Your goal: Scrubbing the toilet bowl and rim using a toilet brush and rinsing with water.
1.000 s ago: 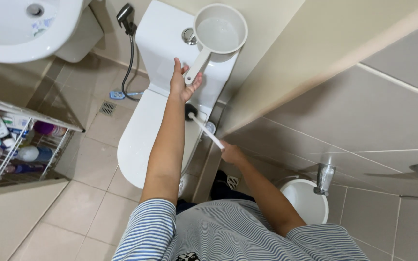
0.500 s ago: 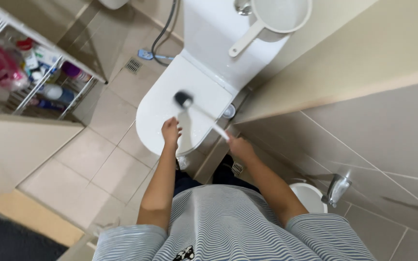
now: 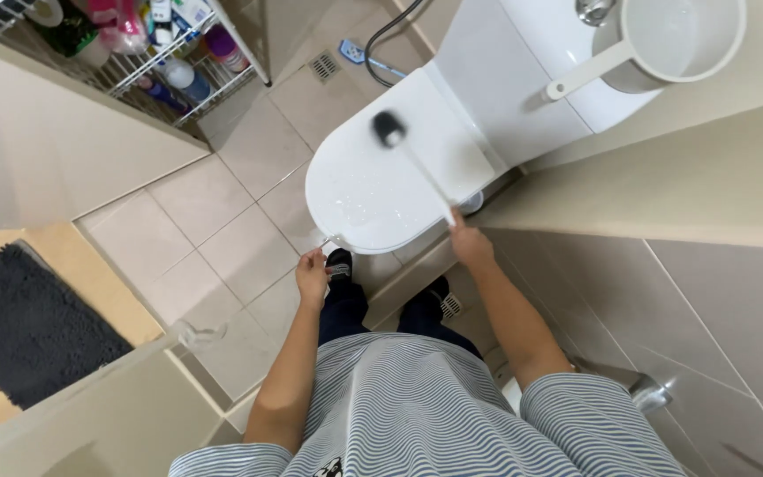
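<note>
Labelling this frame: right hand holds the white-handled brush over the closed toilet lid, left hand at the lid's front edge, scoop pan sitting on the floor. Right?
Not quite: the head view shows the scoop pan on the cistern, not the floor. The rest holds: right hand holds the brush over the lid, left hand at its front edge.

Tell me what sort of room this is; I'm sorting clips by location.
A home bathroom, most likely: a white toilet with closed lid, tiled floor, and a toilet brush in the right hand.

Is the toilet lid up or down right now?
Down. The white toilet lid lies flat over the bowl, with the brush held by the right hand above it and the left hand at its front edge.
</note>
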